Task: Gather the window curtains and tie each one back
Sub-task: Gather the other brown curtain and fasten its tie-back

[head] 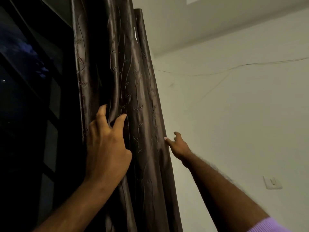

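The curtain [143, 97], dark brown with a stitched pattern, hangs bunched in vertical folds between the dark window [25, 81] on its left and the white wall [234, 114] on its right.

Left hand [107, 148]: grip closed on the curtain, fingers curled into a fold, thumb pressed on its front.

Right hand [178, 146]: grip open, thumb tip touching the curtain's right edge, fingers loosely bent, holding nothing.

A wall switch [272, 182] sits low on the wall.
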The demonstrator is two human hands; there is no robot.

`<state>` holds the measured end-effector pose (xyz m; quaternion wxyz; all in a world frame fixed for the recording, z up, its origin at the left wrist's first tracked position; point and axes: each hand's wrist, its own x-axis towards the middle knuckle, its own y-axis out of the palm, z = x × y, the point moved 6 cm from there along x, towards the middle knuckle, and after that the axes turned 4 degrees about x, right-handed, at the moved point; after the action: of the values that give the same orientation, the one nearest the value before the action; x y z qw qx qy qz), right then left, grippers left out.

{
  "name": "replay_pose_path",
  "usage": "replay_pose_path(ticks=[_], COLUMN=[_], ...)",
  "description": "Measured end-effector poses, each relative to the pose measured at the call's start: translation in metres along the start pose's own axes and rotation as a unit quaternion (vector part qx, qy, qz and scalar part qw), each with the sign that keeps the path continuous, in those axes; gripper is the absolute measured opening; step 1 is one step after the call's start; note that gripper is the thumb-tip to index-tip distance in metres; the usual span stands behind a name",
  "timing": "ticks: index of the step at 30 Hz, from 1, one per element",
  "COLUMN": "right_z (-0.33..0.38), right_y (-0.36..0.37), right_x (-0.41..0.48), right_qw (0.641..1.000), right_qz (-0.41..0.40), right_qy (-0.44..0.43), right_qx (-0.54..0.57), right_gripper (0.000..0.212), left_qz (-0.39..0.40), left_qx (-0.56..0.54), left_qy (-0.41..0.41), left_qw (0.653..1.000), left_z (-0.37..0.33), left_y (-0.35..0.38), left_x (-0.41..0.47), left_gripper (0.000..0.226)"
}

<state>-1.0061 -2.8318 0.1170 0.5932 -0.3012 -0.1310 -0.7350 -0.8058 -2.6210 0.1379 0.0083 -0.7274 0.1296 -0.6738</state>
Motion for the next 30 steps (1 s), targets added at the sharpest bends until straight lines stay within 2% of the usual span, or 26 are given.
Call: replay_pose_path(ticks=[3,5,8,12,15,17,20,23,25,30], right_z=[-0.006,-0.006,0.008,0.049,0.083,0.106,0.156,0.214,0.249,0.297], right_y=[0.023,0.032,0.036,0.034,0.045,0.060,0.079,0.094,0.104,0.077], right_x=[0.018,0.027,0.033,0.025,0.002,-0.022,-0.063,-0.108,-0.142,-0.207], right_qw=[0.998,0.997,0.996,0.989,0.979,0.970,0.947,0.924,0.910,0.852], right_qz=[0.035,0.028,-0.006,-0.036,-0.013,0.015,0.058,0.103,0.125,0.158], right_qy=[0.026,0.020,-0.036,-0.124,-0.180,-0.214,-0.260,-0.287,-0.313,-0.393], right_qx=[0.053,0.067,0.080,0.073,0.096,0.113,0.179,0.229,0.243,0.307], right_gripper=[0.081,0.070,0.044,0.031,0.017,0.016,0.014,0.013,0.015,0.012], left_qz=[-0.002,-0.004,-0.005,0.001,0.007,0.010,0.015,0.023,0.001,-0.037], left_qx=[-0.016,-0.024,-0.028,-0.038,-0.060,-0.070,-0.071,-0.059,-0.047,-0.047], left_qy=[-0.023,-0.038,-0.057,-0.068,-0.084,-0.092,-0.112,-0.130,-0.142,-0.141], left_qw=[1.000,0.999,0.998,0.997,0.995,0.993,0.991,0.989,0.989,0.988], left_z=[0.018,0.028,0.041,0.053,0.060,0.063,0.077,0.091,0.098,0.114], left_y=[0.004,0.003,0.001,-0.003,-0.015,-0.026,-0.051,-0.084,-0.107,-0.150], left_x=[0.006,0.010,0.014,0.015,0.014,0.012,0.013,0.012,0.010,0.007], left_gripper=[0.075,0.069,0.068,0.073,0.074,0.074,0.074,0.064,0.059,0.052])
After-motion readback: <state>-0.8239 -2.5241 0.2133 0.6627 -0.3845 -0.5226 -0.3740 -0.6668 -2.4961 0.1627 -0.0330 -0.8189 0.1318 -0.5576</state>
